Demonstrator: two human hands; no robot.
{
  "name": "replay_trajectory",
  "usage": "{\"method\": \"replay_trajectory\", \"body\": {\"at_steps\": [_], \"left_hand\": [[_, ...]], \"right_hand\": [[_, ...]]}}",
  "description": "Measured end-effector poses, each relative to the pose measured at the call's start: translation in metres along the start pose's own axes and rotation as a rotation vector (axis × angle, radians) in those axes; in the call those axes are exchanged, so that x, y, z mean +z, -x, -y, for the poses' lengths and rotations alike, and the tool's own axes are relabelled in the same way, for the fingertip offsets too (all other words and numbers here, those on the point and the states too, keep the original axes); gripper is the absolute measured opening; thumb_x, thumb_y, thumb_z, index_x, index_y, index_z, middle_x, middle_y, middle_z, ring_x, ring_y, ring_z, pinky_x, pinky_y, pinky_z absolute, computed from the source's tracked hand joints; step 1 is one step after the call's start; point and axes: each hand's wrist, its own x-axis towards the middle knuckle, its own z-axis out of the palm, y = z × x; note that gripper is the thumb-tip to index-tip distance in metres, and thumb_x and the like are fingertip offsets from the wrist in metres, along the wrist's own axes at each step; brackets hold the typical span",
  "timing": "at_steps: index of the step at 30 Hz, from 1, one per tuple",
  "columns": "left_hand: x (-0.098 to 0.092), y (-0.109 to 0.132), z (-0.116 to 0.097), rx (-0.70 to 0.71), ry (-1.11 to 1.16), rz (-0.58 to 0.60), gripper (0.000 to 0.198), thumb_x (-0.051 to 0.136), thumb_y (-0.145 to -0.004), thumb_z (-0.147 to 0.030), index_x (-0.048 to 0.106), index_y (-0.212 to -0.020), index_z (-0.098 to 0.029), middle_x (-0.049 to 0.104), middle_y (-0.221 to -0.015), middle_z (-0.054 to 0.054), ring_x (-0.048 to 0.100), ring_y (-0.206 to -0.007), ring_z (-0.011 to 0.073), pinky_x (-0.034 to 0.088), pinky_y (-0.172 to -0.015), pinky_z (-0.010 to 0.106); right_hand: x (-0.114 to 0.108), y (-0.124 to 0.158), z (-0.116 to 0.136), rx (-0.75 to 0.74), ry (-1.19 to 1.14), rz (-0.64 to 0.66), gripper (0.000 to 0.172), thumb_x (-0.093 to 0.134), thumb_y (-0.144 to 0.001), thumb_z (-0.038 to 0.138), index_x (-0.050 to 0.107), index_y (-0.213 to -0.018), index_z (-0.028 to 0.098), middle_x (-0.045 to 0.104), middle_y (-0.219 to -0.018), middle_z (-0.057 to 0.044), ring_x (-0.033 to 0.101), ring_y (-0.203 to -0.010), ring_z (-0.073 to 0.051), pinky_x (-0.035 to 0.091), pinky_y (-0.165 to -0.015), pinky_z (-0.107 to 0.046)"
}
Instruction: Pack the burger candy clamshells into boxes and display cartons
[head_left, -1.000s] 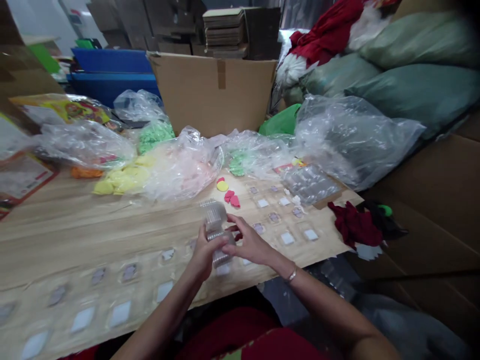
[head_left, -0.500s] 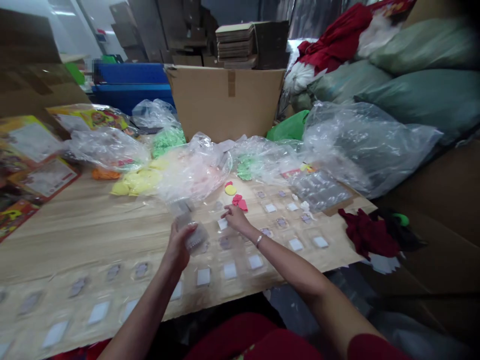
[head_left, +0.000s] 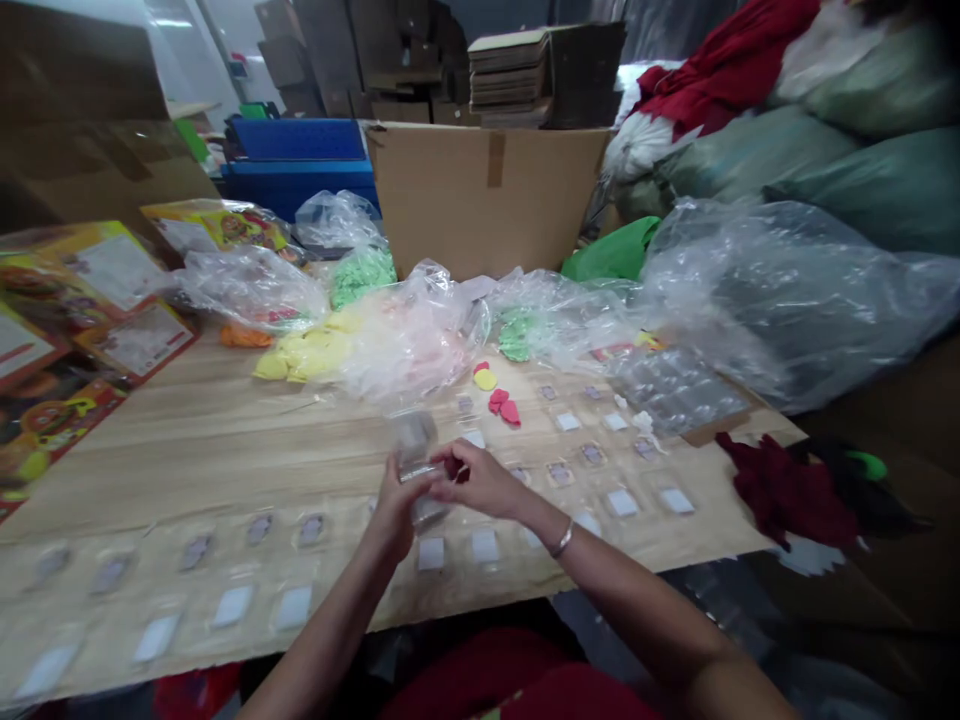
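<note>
My left hand (head_left: 396, 508) is wrapped around a small stack of clear plastic cases (head_left: 414, 432) above the table. At the stack's right edge, the fingers of my right hand (head_left: 476, 478) are pinched on a clear plastic case; the hand partly hides where they grip. Open clear cases lie in rows on the table, several with a white card (head_left: 484, 545) in one half and a greyish piece (head_left: 310, 528) in the other. Beyond my right hand are pink-red pieces (head_left: 504, 406) and a yellow disc (head_left: 485, 379).
Plastic bags with yellow pieces (head_left: 304, 352), pale pink pieces (head_left: 409, 345) and green pieces (head_left: 365, 276) line the back, before a large cardboard box (head_left: 487, 205). Printed boxes (head_left: 135, 340) stand at left. A clear moulded tray (head_left: 679, 392) and dark red cloth (head_left: 787, 490) lie at right.
My right hand has left the row of cases on the table and come back to the stack in my left hand. The view has swung slightly left.
</note>
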Motion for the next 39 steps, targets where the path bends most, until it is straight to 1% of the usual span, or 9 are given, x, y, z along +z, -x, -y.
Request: {"method": "replay_trajectory", "body": {"at_steps": [3, 7, 17, 19, 22, 25, 29, 35, 39], "left_hand": [[0.006, 0.001, 0.002, -0.029, 0.054, 0.046, 0.067, 0.081, -0.051, -0.029, 0.053, -0.111, -0.018, 0.067, -0.086, 0.004, 0.065, -0.076, 0.022, 0.05, -0.069, 0.032], [-0.008, 0.01, -0.01, -0.008, 0.063, 0.018, 0.077, 0.083, -0.05, -0.028, 0.05, -0.119, -0.016, 0.068, -0.085, 0.005, 0.065, -0.077, 0.0233, 0.05, -0.069, 0.032], [-0.08, 0.029, -0.022, 0.023, 0.056, -0.132, 0.073, 0.082, -0.053, -0.027, 0.054, -0.119, -0.016, 0.068, -0.092, 0.007, 0.066, -0.078, 0.0226, 0.051, -0.07, 0.032], [-0.095, 0.031, -0.026, -0.031, 0.116, -0.157, 0.066, 0.081, -0.053, -0.029, 0.058, -0.114, -0.017, 0.069, -0.089, 0.006, 0.066, -0.074, 0.0213, 0.051, -0.066, 0.03], [-0.119, 0.031, -0.036, -0.07, 0.199, -0.233, 0.053, 0.08, -0.053, -0.027, 0.063, -0.102, -0.019, 0.069, -0.081, 0.002, 0.063, -0.066, 0.0176, 0.051, -0.062, 0.028], [-0.149, 0.029, -0.05, -0.033, 0.246, -0.316, 0.038, 0.08, -0.053, -0.029, 0.065, -0.086, -0.018, 0.067, -0.073, 0.001, 0.06, -0.06, 0.0158, 0.05, -0.058, 0.027], [-0.199, 0.024, -0.073, 0.067, 0.247, -0.409, 0.035, 0.08, -0.054, -0.033, 0.064, -0.081, -0.017, 0.067, -0.072, 0.002, 0.06, -0.06, 0.0159, 0.051, -0.06, 0.028], [-0.286, -0.002, -0.111, 0.195, 0.192, -0.532, 0.046, 0.079, -0.051, -0.03, 0.06, -0.091, -0.019, 0.063, -0.072, -0.002, 0.058, -0.06, 0.0129, 0.049, -0.059, 0.025], [-0.339, -0.014, -0.123, 0.255, 0.143, -0.628, 0.059, 0.08, -0.048, -0.03, 0.055, -0.1, -0.021, 0.06, -0.076, -0.004, 0.057, -0.061, 0.0119, 0.048, -0.058, 0.025]], "right_hand": [[0.018, 0.007, 0.003, 0.053, -0.181, 0.017, 0.053, 0.077, -0.071, 0.055, 0.061, -0.105, 0.017, 0.054, -0.083, 0.001, 0.051, -0.073, -0.012, 0.045, -0.068, -0.027], [0.031, 0.0, 0.002, 0.031, -0.254, 0.108, 0.054, 0.076, -0.074, 0.053, 0.059, -0.112, 0.017, 0.053, -0.089, 0.0, 0.052, -0.079, -0.013, 0.044, -0.068, -0.026], [0.092, -0.031, 0.023, -0.007, -0.172, 0.347, 0.041, 0.075, -0.071, 0.036, 0.06, -0.104, 0.018, 0.06, -0.1, -0.003, 0.056, -0.078, -0.013, 0.047, -0.067, -0.027], [0.104, -0.037, 0.027, -0.01, -0.064, 0.319, 0.039, 0.069, -0.075, 0.028, 0.059, -0.111, 0.017, 0.062, -0.102, -0.004, 0.054, -0.071, -0.011, 0.046, -0.064, -0.026], [0.123, -0.056, 0.033, -0.022, 0.18, 0.189, 0.061, 0.057, -0.077, 0.015, 0.046, -0.137, 0.013, 0.066, -0.099, -0.006, 0.054, -0.065, -0.012, 0.045, -0.065, -0.028], [0.149, -0.089, 0.041, -0.105, 0.289, 0.204, 0.061, 0.049, -0.081, 0.012, 0.044, -0.143, 0.012, 0.07, -0.091, -0.006, 0.061, -0.074, -0.018, 0.048, -0.074, -0.031], [0.199, -0.146, 0.049, -0.288, 0.276, 0.402, 0.038, 0.045, -0.083, 0.009, 0.072, -0.108, 0.019, 0.071, -0.102, -0.004, 0.064, -0.092, -0.018, 0.048, -0.086, -0.03], [0.287, -0.214, 0.041, -0.202, 0.354, 0.377, 0.043, 0.035, -0.088, 0.008, 0.067, -0.117, 0.013, 0.071, -0.102, -0.007, 0.064, -0.076, -0.013, 0.049, -0.073, -0.024], [0.321, -0.239, 0.03, -0.135, 0.497, 0.325, 0.036, 0.038, -0.09, 0.01, 0.067, -0.111, 0.014, 0.071, -0.102, -0.008, 0.064, -0.093, -0.016, 0.046, -0.083, -0.025]]}}
